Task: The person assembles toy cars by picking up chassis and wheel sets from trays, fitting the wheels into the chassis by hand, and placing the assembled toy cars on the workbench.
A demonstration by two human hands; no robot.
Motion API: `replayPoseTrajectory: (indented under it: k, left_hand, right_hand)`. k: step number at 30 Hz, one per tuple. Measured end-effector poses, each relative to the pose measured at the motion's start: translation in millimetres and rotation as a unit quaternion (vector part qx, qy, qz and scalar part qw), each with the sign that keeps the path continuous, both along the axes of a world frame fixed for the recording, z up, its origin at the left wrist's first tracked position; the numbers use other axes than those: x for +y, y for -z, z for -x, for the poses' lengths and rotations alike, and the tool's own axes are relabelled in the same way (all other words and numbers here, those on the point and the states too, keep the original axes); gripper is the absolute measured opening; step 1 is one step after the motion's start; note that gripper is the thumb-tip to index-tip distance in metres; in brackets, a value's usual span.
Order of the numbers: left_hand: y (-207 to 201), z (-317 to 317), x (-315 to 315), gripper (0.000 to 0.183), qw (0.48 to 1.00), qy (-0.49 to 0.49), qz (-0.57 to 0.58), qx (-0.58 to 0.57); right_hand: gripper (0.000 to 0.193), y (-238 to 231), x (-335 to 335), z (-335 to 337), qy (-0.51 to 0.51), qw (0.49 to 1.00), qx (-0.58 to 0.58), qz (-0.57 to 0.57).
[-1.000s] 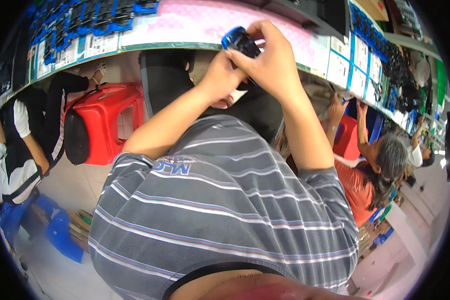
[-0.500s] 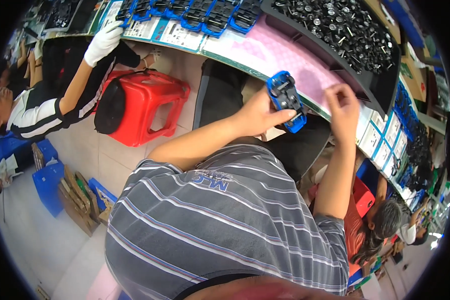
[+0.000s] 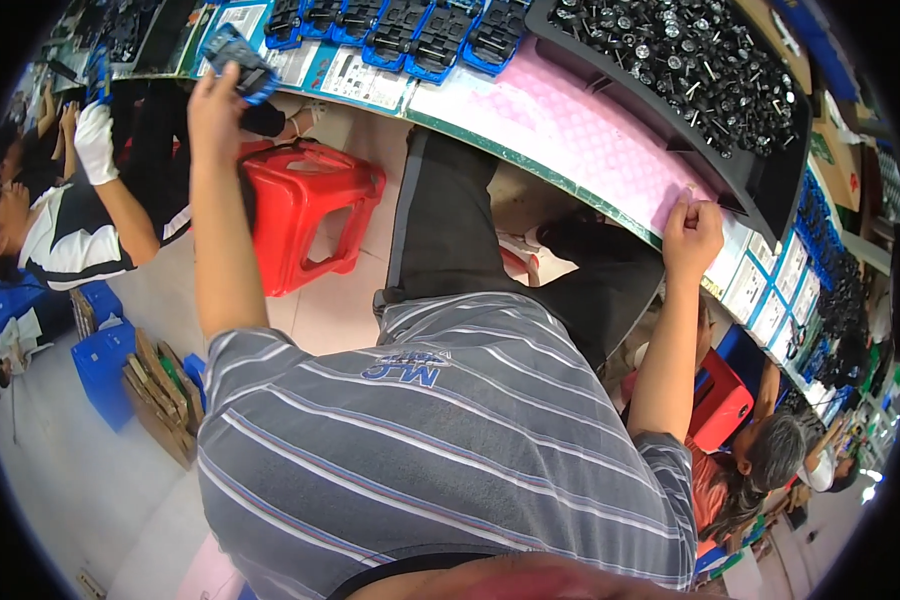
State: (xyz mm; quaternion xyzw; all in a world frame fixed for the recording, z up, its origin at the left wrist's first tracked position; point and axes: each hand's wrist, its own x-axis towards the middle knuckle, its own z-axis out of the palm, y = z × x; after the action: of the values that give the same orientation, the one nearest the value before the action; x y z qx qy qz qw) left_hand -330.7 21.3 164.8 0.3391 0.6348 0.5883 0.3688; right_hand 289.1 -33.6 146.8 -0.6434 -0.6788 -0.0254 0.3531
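At the far left, my left hand [image 3: 216, 112] grips a blue and black toy car chassis [image 3: 240, 66] by its near end, thumb on top. The chassis is held over the table edge, just left of a row of similar chassis [image 3: 400, 38] laid out along the table. My right hand [image 3: 693, 238] is at the table's front edge, over the near right corner of the pink mat [image 3: 580, 118]. Its fingers are pinched together; whatever is between them is too small to make out.
A black bin [image 3: 660, 140] full of small black wheels with metal pins stands behind the mat. Printed sheets [image 3: 360, 75] lie under the chassis row. A red stool [image 3: 315, 215] stands at left, near a co-worker's white-gloved hand [image 3: 95, 143]. Another person [image 3: 760, 450] sits at right.
My left hand has swung far left with the chassis, from in front of me to the row's left end. My right hand has lowered slightly, its fingers closing more. The co-worker's gloved hand has moved left.
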Motion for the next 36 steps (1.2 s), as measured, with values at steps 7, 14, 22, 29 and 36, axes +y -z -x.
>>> replayPoseTrajectory:
  k: [7, 14, 22, 29, 36]
  left_hand:
    - [30, 148, 119, 0.048, 0.99, 0.043, 0.135, -0.005]
    - [40, 102, 150, 0.07, 0.979, 0.134, 0.153, 0.01]
    - [16, -56, 42, 0.045, 0.814, -0.072, -0.028, 0.575]
    - [21, -256, -42, 0.025, 0.873, 0.11, -0.051, 0.471]
    - [37, -378, -15, 0.013, 0.811, 0.248, -0.133, 0.512]
  right_hand:
    - [0.016, 14, 0, -10, -0.026, 0.999, 0.013, -0.038]
    - [0.017, 13, -8, -26, -0.032, 0.996, 0.048, -0.071]
    - [0.026, 1, -81, -101, 0.25, 0.934, 0.144, -0.209]
    - [0.022, -10, -118, -317, 0.445, 0.874, 0.066, -0.185]
    - [0.066, 5, -159, -559, 0.62, 0.776, -0.112, 0.02]
